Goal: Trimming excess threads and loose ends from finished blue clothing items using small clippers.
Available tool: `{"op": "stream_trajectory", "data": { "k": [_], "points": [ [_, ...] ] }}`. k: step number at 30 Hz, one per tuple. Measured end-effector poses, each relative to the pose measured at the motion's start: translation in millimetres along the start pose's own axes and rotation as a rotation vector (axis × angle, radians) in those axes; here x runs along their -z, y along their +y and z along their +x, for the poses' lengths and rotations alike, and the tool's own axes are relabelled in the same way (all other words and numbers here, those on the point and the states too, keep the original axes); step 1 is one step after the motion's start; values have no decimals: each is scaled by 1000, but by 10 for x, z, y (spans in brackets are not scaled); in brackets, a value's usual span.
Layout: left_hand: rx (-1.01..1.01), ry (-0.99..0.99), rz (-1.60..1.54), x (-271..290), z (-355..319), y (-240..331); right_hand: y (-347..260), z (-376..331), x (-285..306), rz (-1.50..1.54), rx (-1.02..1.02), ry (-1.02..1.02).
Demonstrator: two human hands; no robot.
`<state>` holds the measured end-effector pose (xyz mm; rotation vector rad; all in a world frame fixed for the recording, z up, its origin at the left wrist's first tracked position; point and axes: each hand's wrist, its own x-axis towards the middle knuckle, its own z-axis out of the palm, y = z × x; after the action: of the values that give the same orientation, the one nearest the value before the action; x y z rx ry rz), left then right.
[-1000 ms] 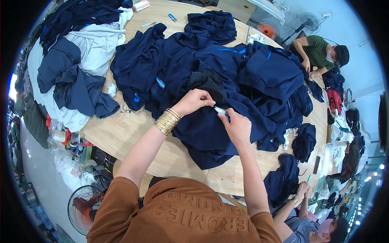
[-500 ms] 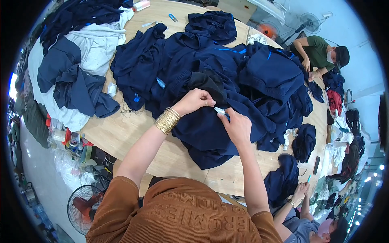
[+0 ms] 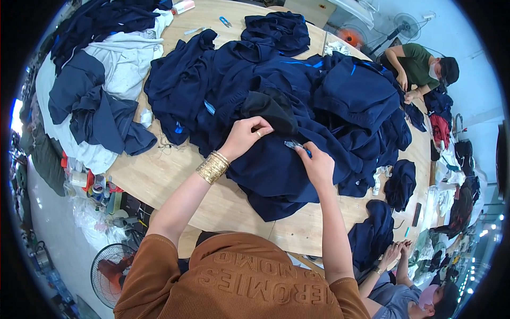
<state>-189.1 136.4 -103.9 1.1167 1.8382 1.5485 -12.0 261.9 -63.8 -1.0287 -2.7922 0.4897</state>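
A navy garment [image 3: 265, 170] with a black inner part [image 3: 272, 109] lies bunched on the wooden table before me. My left hand [image 3: 245, 139], with gold bangles at the wrist, is over it beside the black part, thumb and forefinger pinched. What is between those fingertips, if anything, is too small to make out. Thread snips [image 3: 292, 144] with blue handles and metal blades are gripped in my right hand [image 3: 319, 164]. Their blades point toward my left hand, a short gap away, above the navy cloth.
More navy garments [image 3: 356, 95] pile up beyond and to the right. White cloth [image 3: 119, 64] and dark garments lie at left. Another pair of blue snips [image 3: 225, 22] rests at the far side. Co-workers sit at far right [image 3: 419, 69] and near right [image 3: 396, 292]. A fan [image 3: 110, 268] stands below left.
My hands have moved apart: the left slightly back to the left, the right with the snips a little to the right. The near co-worker's blue-green tool now lies on the table.
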Motion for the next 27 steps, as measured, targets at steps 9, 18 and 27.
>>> {"op": "stream_trajectory", "data": {
  "k": [9,18,27],
  "points": [
    [-426,20,309,-94,-84,-59,92,26,-82,156,-62,-4],
    [-540,-6,524,-159,-66,-35,76,31,-68,143,-60,-20],
    [-254,-17,281,-147,-17,-30,49,-15,-42,127,-69,-4]
  ]
}}
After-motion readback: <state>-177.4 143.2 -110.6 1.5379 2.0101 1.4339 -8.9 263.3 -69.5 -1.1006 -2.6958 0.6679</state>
